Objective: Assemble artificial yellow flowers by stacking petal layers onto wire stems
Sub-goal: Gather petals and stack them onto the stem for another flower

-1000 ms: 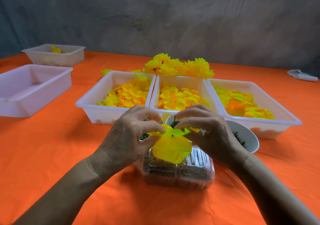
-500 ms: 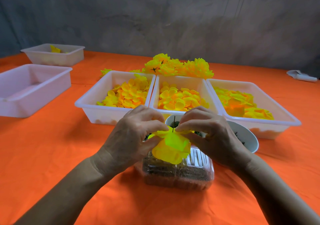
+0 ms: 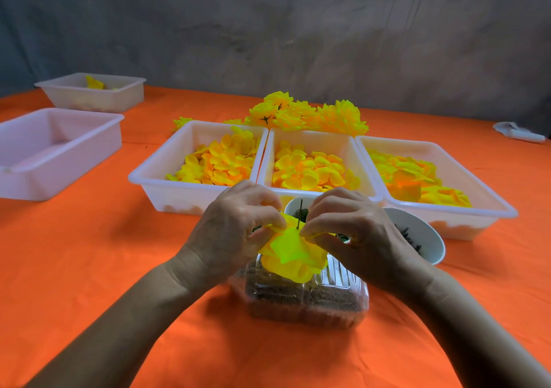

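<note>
A person's left hand (image 3: 235, 232) and right hand (image 3: 348, 232) pinch opposite edges of a thin yellow fabric petal layer (image 3: 290, 246), held in the air above a clear ribbed plastic clamshell box (image 3: 307, 301) at the near centre of the orange-covered table (image 3: 89, 268). A slim dark wire stem (image 3: 300, 213) pokes up through the layer's middle, between the fingertips of both hands. The part-built yellow flower (image 3: 293, 263) hangs just below, its lower petals drooping toward the box.

The fabric looks featherlight, soft and floppy, likely to crease or slip if gripped far from the centre; a pinch close to the hole on either side, as here, appears the safest hold. The stem seems stiff but thin, so pressure would best run straight along it.

Behind the hands sits a white bowl (image 3: 417, 232) of dark green parts, then three white plastic trays (image 3: 196, 196) of loose yellow petals. A heap of finished yellow flowers (image 3: 313, 114) lies beyond, and two further white trays (image 3: 56, 149) stand at far left.
</note>
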The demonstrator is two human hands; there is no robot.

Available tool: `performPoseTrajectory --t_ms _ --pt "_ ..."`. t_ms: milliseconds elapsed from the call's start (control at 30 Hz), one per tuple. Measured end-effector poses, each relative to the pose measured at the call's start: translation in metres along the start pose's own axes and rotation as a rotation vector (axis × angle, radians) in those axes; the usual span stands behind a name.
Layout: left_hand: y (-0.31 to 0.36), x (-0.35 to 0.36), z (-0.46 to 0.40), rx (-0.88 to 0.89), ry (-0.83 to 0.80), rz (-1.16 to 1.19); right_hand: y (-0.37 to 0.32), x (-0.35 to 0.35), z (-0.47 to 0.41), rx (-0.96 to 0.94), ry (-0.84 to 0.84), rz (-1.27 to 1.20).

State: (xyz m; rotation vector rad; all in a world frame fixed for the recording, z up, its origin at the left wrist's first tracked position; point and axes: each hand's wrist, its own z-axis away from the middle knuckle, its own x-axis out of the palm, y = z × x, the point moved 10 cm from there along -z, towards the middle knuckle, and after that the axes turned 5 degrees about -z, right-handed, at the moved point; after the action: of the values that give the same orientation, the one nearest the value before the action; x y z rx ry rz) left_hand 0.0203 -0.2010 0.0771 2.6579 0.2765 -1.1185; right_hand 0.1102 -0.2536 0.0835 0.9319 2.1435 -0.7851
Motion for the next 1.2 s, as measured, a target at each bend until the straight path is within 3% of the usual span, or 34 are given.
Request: performPoseTrajectory --t_ms 300,467,533,667,1200 --pt "-0.002 0.007 0.002 0.019 -0.014 -0.028 -0.010 0.007 0.001 -0.019 -0.109 0.071" --pt "0.004 0.016 0.000 0.058 -0.099 -0.049 -0.020 0.011 -0.002 -0.052 -0.146 0.214" --pt "-0.002 0.016 -0.001 -0.013 -0.110 0.058 -0.022 0.011 -0.003 -0.057 -0.153 0.252" --pt "-0.035 0.006 0.000 -0.370 -0.046 0.538 -0.024 0.010 -0.003 -0.060 -0.156 0.282" --pt "-0.030 0.043 -0.001 -0.341 -0.075 0.663 -0.016 0.008 0.013 0.049 -0.133 0.247"
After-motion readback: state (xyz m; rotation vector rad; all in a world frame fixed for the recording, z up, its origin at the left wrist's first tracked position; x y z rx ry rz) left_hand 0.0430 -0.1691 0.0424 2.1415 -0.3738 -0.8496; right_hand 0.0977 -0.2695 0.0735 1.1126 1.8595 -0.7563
